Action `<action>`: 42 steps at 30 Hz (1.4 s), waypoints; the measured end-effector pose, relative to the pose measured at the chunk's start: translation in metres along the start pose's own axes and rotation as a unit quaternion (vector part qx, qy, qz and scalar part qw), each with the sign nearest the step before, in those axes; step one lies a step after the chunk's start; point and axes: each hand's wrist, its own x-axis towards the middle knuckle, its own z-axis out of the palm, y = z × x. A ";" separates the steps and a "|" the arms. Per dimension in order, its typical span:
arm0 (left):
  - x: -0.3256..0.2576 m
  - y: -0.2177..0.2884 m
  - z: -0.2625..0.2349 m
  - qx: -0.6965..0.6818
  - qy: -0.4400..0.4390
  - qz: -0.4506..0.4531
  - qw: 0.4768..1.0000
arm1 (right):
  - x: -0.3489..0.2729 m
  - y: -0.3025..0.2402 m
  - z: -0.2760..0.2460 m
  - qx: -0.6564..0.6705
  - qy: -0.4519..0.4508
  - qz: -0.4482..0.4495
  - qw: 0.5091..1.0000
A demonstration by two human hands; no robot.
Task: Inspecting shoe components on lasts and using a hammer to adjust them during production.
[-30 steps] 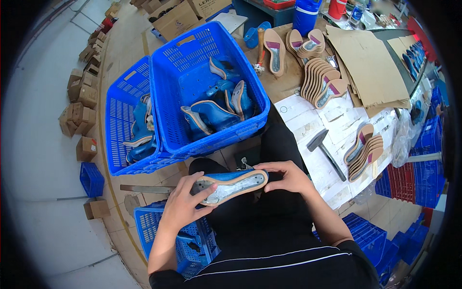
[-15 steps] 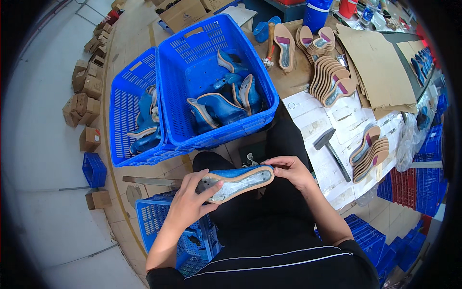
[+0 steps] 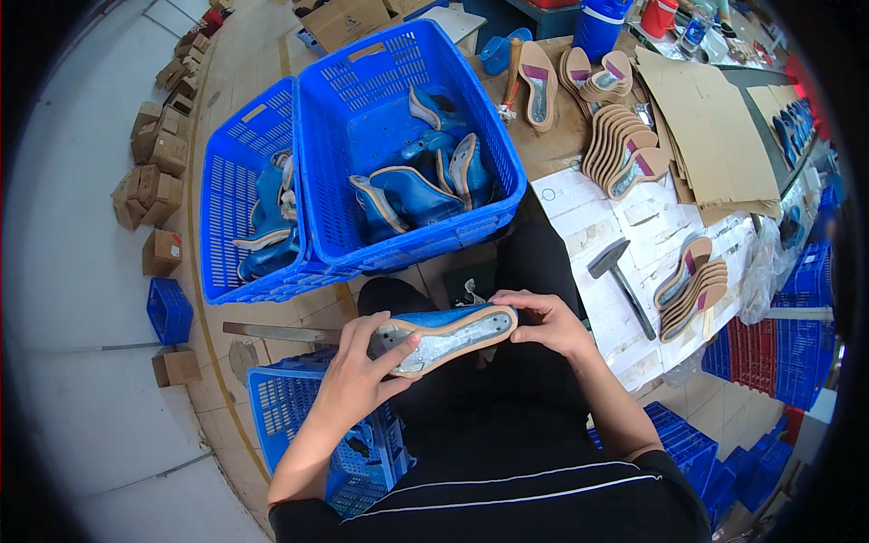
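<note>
Left hand (image 3: 364, 366) gripped one end, right hand (image 3: 549, 326) pinched the other, of a blue, tan-rimmed, silver-bottomed shoe (image 3: 453, 345) above the lap. Ahead, a large blue perforated plastic crate (image 3: 369, 140) held several blue, tan-edged shoe parts (image 3: 418, 199); a similar crate (image 3: 232, 163) adjoined it, also containing some. Rightward, a dark-headed hammer (image 3: 630, 297) lay on a whitish tabletop (image 3: 588, 226), between shoe and stacked tan insoles (image 3: 695, 297).

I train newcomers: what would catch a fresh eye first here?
Probably the large blue crate, upper left of centre, with blue shoe forms inside. Below centre, the left hand and right hand hold a shoe piece, its tan-rimmed side facing up. A hammer lies on the white surface at right.
</note>
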 end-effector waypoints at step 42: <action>-0.011 0.011 -0.010 0.011 -0.060 -0.014 0.998 | -0.114 0.046 -0.169 -0.684 0.433 0.175 0.560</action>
